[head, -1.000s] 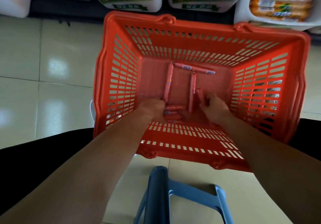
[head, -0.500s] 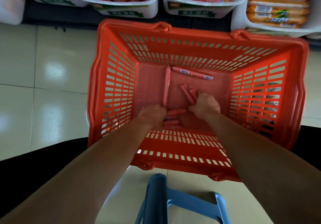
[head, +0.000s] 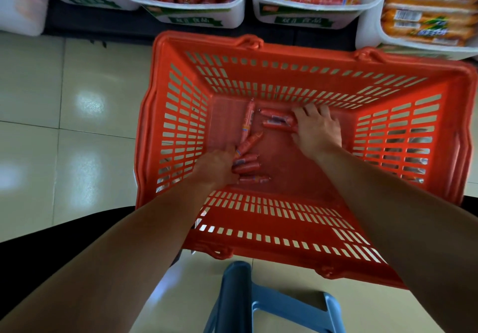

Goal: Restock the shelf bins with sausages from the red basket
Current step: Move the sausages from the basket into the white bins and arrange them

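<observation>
Basket [head: 207,44] slotted red plastic | left hand [head: 217,168] grips slim glossy sausages [head: 248,142] | right hand [head: 318,132] clutches more

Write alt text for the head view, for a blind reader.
Both hands reach into a red basket: the left hand grips thin sausages, the right hand lies over more sausages by the far wall. White shelf bins of packed sausages stand beyond.

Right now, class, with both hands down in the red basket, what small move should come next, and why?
Probably the right hand should close round the sausages under it by the far wall and lift them. The left hand already grips a bunch, and one long sausage lies loose in the basket; how firmly the right holds is unclear.
</observation>
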Available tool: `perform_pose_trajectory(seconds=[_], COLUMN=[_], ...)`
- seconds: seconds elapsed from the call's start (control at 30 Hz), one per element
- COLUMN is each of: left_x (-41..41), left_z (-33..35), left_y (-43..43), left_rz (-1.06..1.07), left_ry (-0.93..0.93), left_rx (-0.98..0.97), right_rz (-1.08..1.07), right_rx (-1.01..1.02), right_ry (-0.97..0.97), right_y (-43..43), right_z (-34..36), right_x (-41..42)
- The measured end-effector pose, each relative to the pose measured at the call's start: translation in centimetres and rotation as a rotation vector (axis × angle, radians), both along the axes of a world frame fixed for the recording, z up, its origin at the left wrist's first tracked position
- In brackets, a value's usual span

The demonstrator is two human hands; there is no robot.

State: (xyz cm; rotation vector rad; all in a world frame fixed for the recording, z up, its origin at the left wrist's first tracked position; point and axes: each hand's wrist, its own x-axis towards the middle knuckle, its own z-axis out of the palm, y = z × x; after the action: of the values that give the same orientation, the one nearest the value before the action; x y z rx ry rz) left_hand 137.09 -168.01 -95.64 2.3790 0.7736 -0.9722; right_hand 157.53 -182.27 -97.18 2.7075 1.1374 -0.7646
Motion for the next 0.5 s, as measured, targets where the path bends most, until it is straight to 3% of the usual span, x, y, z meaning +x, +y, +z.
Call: perform_pose_trajectory(seconds=[0.07, 0.23, 0.5], left_x=[0.0, -0.1, 4.3], left_z=[-0.2, -0.7, 0.0], left_y=[-0.3, 0.0, 0.6], left_rz=[0.023, 0.122, 0.64], left_ry=[0.007, -0.021, -0.26], left_rx=[-0.053, -0.174, 0.005], right_rz=[0.016, -0.151, -0.665], right_rx=[-0.055, -0.116, 0.067], right_ry=[-0.017, 0.179, 0.433], right_y=[-0.1, -1.8, -4.1], right_z=[-0.4, -0.7, 0.0], right_x=[0.1, -0.8, -2.7])
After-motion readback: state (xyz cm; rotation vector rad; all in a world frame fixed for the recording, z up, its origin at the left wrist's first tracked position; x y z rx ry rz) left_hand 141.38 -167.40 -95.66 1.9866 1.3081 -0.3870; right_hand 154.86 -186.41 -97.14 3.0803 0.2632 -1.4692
